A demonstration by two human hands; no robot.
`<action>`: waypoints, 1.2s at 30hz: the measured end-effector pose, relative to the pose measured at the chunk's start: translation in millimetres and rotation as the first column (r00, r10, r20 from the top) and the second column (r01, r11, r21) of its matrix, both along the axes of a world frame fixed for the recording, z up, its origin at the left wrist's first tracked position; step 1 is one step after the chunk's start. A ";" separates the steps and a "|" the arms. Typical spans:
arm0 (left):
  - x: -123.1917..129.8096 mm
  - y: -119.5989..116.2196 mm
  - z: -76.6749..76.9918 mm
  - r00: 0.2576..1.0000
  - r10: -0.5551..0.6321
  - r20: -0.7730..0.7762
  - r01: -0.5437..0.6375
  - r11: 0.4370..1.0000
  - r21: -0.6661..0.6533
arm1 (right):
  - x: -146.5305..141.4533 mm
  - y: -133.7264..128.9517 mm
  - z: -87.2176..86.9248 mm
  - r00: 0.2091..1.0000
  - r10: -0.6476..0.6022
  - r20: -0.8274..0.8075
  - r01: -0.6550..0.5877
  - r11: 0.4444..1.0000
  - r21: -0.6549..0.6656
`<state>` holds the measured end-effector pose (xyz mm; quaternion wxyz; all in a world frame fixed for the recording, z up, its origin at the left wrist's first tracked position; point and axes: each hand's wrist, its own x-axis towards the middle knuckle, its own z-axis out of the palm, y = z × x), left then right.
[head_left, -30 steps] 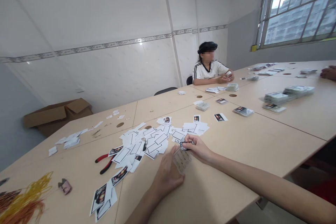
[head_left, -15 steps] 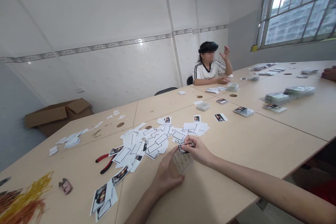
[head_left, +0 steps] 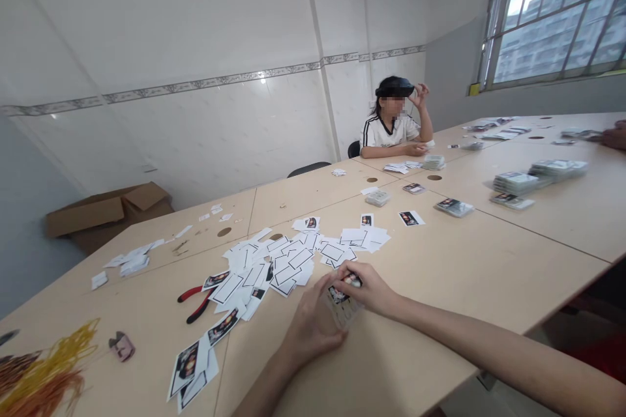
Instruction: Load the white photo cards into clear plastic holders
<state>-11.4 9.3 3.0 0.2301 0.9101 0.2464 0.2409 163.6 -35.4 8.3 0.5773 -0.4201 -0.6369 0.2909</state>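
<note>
Left grip (head_left: 311,324) curled around a clear case (head_left: 346,319), right grip (head_left: 372,285) pinching a printed card (head_left: 337,295) over it

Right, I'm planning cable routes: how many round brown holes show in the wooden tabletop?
6: one round brown hole left of the white paper card pile, another among its cards, two before the seated person in white, two far right. More may be hidden.

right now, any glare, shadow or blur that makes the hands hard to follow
Head view: fine detail is soft on the clear case in the left hand and the printed card at the right hand; head view: a soft shadow on the table below them; head view: the window glares near white up top, well away from the hands.
</note>
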 end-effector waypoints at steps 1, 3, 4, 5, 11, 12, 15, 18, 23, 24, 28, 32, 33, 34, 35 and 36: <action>0.0 -0.1 -1.0 1.000 0.004 0.005 -0.004 1.000 -0.003 | 0.0 0.2 -0.1 1.000 -0.002 0.011 0.002 1.000 0.001; 0.4 -0.5 -2.1 1.000 0.016 0.009 -0.016 1.000 -0.013 | -0.1 0.7 -0.8 0.999 -0.007 0.037 0.006 1.000 0.005; 0.8 -0.7 -2.0 1.000 0.020 0.012 -0.019 1.000 -0.018 | -0.1 0.9 -1.3 0.998 -0.015 0.054 0.014 1.000 0.012; 1.3 -1.1 -1.4 1.000 0.016 0.015 -0.015 1.000 -0.023 | -0.1 1.1 -2.1 0.997 -0.025 0.078 0.024 1.000 0.020; 4.5 -4.1 6.6 1.000 -0.021 -0.002 0.021 0.998 -0.058 | -0.3 1.0 -6.7 0.976 -0.087 0.201 0.077 0.996 0.054; 4.8 -4.6 7.4 1.000 -0.021 -0.005 0.020 0.998 -0.066 | -0.4 0.8 -7.4 0.971 -0.101 0.215 0.090 0.994 0.060; 5.1 -5.4 8.1 1.000 -0.028 -0.003 0.028 0.997 -0.075 | -0.7 0.4 -9.5 0.959 -0.149 0.242 0.131 0.987 0.091; 5.0 -5.0 6.8 1.000 -0.030 -0.002 0.030 0.997 -0.072 | -0.8 0.8 -11.0 0.951 -0.172 0.255 0.150 0.983 0.106; 3.7 -2.4 3.0 1.000 -0.014 0.004 0.014 0.999 -0.049 | -1.4 0.2 -8.1 0.978 -0.112 0.175 0.099 0.992 0.081; 3.3 -2.0 2.6 1.000 -0.015 0.004 0.015 0.999 -0.049 | -1.5 -0.5 -6.7 0.986 -0.085 0.141 0.076 0.995 0.069; 2.8 -2.2 3.9 1.000 -0.016 -0.001 0.016 0.999 -0.040 | -1.6 -3.3 -1.1 1.000 0.007 -0.006 -0.007 1.000 0.006; 3.8 -4.0 6.8 1.000 -0.005 -0.010 0.004 0.998 -0.057 | 0.6 -2.7 1.5 0.990 0.037 -0.139 -0.044 0.998 -0.050; 3.9 -4.2 6.8 1.000 -0.004 -0.010 0.004 0.998 -0.062 | 1.5 -2.0 1.7 0.985 0.038 -0.165 -0.049 0.997 -0.062; 3.9 -4.3 6.6 1.000 -0.002 -0.009 0.002 0.998 -0.065 | 2.6 -1.2 1.9 0.982 0.036 -0.185 -0.050 0.996 -0.072; 3.7 -4.3 6.2 1.000 0.002 -0.007 -0.003 0.998 -0.066 | 3.7 -0.4 2.0 0.980 0.028 -0.197 -0.044 0.996 -0.077; 3.6 -4.2 5.7 1.000 0.008 -0.005 -0.009 0.998 -0.066 | 4.8 0.4 2.1 0.979 0.019 -0.203 -0.035 0.997 -0.075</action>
